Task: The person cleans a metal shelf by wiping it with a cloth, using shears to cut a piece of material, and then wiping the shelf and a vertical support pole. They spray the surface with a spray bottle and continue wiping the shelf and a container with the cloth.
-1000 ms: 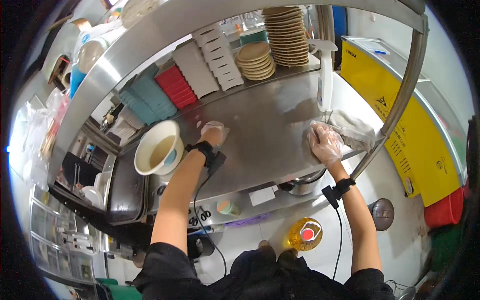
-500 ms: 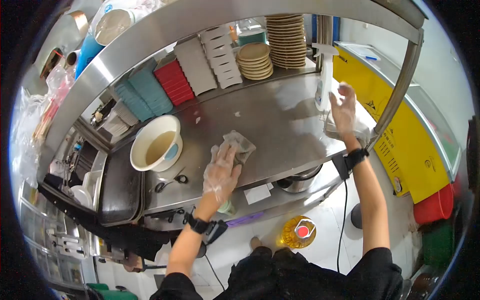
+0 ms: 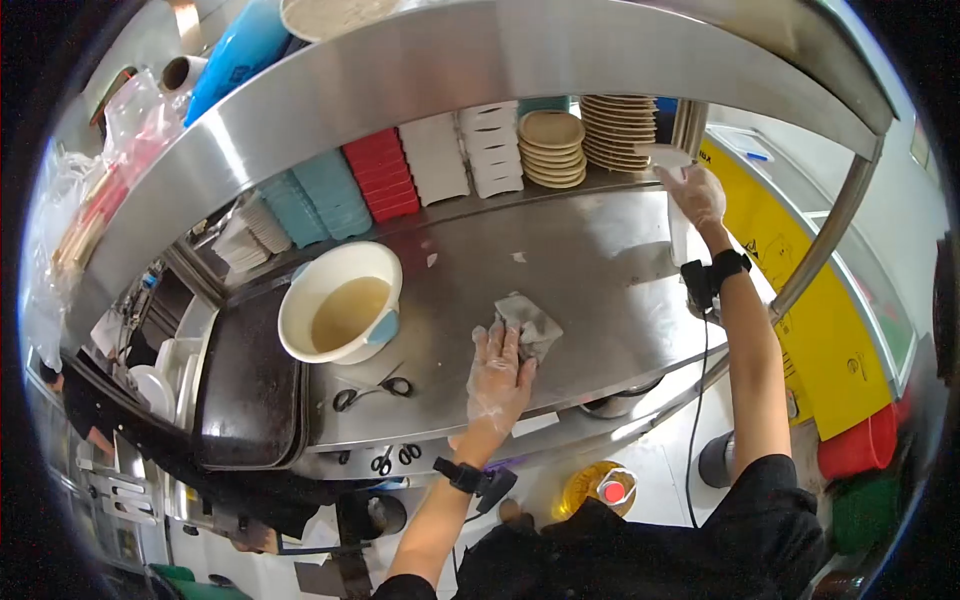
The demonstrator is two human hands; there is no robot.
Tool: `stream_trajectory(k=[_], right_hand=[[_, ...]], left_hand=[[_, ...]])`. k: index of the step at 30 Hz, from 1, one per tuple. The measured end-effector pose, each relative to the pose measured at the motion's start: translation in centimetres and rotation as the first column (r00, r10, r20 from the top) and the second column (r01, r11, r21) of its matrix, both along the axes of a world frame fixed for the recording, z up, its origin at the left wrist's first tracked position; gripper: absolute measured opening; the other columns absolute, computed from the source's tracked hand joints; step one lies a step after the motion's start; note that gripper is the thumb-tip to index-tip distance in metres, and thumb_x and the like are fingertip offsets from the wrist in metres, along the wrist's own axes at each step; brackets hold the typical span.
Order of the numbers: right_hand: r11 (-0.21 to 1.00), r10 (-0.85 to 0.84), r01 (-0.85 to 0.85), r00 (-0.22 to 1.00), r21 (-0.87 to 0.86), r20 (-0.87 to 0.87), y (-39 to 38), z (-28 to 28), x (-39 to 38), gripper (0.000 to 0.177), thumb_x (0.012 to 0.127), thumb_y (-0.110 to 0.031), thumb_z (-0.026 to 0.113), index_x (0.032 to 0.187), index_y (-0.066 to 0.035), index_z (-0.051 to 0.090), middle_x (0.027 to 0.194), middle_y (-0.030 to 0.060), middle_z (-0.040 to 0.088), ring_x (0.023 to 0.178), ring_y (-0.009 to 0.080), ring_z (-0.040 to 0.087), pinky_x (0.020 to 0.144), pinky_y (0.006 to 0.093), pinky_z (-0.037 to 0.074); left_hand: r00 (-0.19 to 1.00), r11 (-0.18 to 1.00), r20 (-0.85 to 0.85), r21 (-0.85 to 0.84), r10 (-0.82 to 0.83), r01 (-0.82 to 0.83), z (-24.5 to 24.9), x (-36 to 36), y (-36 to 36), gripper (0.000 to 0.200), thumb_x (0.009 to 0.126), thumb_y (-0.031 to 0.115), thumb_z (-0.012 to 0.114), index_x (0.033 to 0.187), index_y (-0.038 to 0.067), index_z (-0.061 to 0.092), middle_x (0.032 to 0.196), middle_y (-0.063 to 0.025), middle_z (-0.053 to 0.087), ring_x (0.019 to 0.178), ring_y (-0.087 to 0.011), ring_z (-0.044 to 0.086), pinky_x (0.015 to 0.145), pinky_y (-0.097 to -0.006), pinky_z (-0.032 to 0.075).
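My left hand point(image 3: 497, 385), in a clear plastic glove, lies on the steel counter with its fingers stretched out. Its fingertips touch a crumpled grey cloth point(image 3: 532, 326). At the counter's right end, my gloved right hand point(image 3: 700, 196) is closed around the neck of a white spray bottle point(image 3: 678, 232), just below its head; part of the grip is hidden. The bottle stands upright. Left of my left hand are black-handled scissors point(image 3: 374, 393) and a white basin point(image 3: 300, 322) of cloudy brownish water.
Stacked plates point(image 3: 552, 148), white boxes point(image 3: 434, 163), red boxes point(image 3: 381, 175) and teal boxes point(image 3: 315, 200) line the back. A steel shelf point(image 3: 480, 55) crosses overhead. Black trays point(image 3: 250, 385) lie left; an oil bottle point(image 3: 597, 488) stands on the floor.
My right hand has moved up to the spray bottle's neck and closed there. My left hand stays at the cloth, shifted slightly along the counter. The camera view has shifted.
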State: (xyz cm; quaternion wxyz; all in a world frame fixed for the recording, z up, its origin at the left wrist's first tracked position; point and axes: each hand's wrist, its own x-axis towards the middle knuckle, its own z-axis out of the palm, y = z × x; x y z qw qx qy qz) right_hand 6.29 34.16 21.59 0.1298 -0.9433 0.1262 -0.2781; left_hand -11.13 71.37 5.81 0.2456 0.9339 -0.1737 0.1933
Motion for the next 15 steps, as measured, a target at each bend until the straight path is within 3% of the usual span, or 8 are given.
stream_trajectory(k=[2,3,6,7,9,10,12,15], right_hand=[[0.912,0.209,-0.194,0.978,-0.362,0.002,-0.2,-2.3,1.5,0.070,0.084,-0.066,0.061,0.116,-0.004,0.067,0.103,0.0150,0.072,0.097,0.0313,0.067,0.090,0.0420,0.051],[0.910,0.211,-0.199,0.977,-0.364,-0.004,-0.4,-2.6,1.8,0.070,0.084,-0.066,0.061,0.116,-0.004,0.067,0.103,0.0150,0.072,0.097,0.0313,0.067,0.090,0.0420,0.051],[0.921,0.369,-0.366,0.930,-0.129,-0.007,0.3,-2.3,1.5,0.067,0.090,-0.057,0.062,0.137,-0.010,0.053,0.119,0.0132,0.068,0.112,0.0217,0.062,0.104,0.0319,0.043],[0.921,0.369,-0.366,0.930,-0.130,-0.007,-0.9,-3.5,3.7,0.067,0.090,-0.057,0.062,0.137,-0.010,0.053,0.119,0.0132,0.068,0.112,0.0217,0.062,0.104,0.0319,0.043],[0.883,0.464,-0.440,0.869,-0.163,0.172,-4.6,-7.2,9.6,0.036,0.096,-0.033,0.059,0.125,-0.012,0.065,0.113,0.0039,0.072,0.107,0.0228,0.067,0.092,0.0365,0.051],[0.884,0.462,-0.438,0.871,-0.162,0.167,-4.3,-7.0,9.0,0.036,0.096,-0.033,0.059,0.125,-0.012,0.065,0.113,0.0039,0.072,0.107,0.0228,0.067,0.092,0.0365,0.051],[0.828,0.480,-0.503,0.864,0.249,0.152,-0.8,-4.1,6.3,0.033,0.093,-0.029,0.062,0.118,-0.007,0.067,0.107,0.0039,0.072,0.104,0.0202,0.067,0.090,0.0347,0.052],[0.479,0.511,-0.427,0.846,0.767,0.152,4.2,-0.4,3.1,0.030,0.087,-0.023,0.066,0.107,-0.001,0.068,0.098,0.0039,0.071,0.100,0.0163,0.068,0.086,0.0321,0.053]], left_hand=[[1.000,1.000,0.001,0.006,0.011,-0.011,0.0,0.1,-0.2,0.056,0.093,0.026,0.059,0.141,0.000,0.045,0.143,-0.0244,0.045,0.136,-0.0479,0.035,0.113,-0.0459,0.034],[1.000,1.000,0.011,0.023,0.015,-0.016,0.0,0.0,-0.2,0.056,0.093,0.027,0.057,0.141,0.000,0.046,0.143,-0.0245,0.045,0.136,-0.0474,0.034,0.114,-0.0458,0.032],[1.000,0.999,0.006,0.035,0.015,-0.015,-0.3,0.2,-0.2,0.055,0.094,0.027,0.056,0.141,0.000,0.046,0.144,-0.0241,0.044,0.136,-0.0468,0.035,0.115,-0.0462,0.031],[1.000,0.999,0.006,0.034,0.015,-0.015,-0.1,0.2,-0.2,0.055,0.094,0.027,0.056,0.141,0.000,0.046,0.144,-0.0241,0.044,0.136,-0.0468,0.035,0.115,-0.0462,0.031],[0.999,1.000,-0.036,0.013,0.007,-0.007,0.5,-0.1,-0.2,0.055,0.094,0.028,0.056,0.141,0.000,0.045,0.145,-0.0236,0.043,0.137,-0.0461,0.035,0.115,-0.0465,0.031],[0.999,1.000,-0.041,0.011,0.003,-0.003,0.4,-0.2,-0.2,0.055,0.094,0.028,0.056,0.141,0.000,0.045,0.145,-0.0236,0.043,0.137,-0.0461,0.035,0.115,-0.0465,0.031],[0.999,1.000,-0.036,0.027,0.015,-0.014,0.6,-0.1,-0.2,0.056,0.094,0.028,0.056,0.141,0.001,0.045,0.146,-0.0231,0.042,0.138,-0.0455,0.034,0.116,-0.0462,0.031],[0.999,0.999,-0.037,0.032,0.023,-0.022,0.4,0.0,-0.3,0.057,0.094,0.029,0.056,0.142,0.002,0.044,0.147,-0.0231,0.042,0.139,-0.0453,0.034,0.116,-0.0463,0.031]])
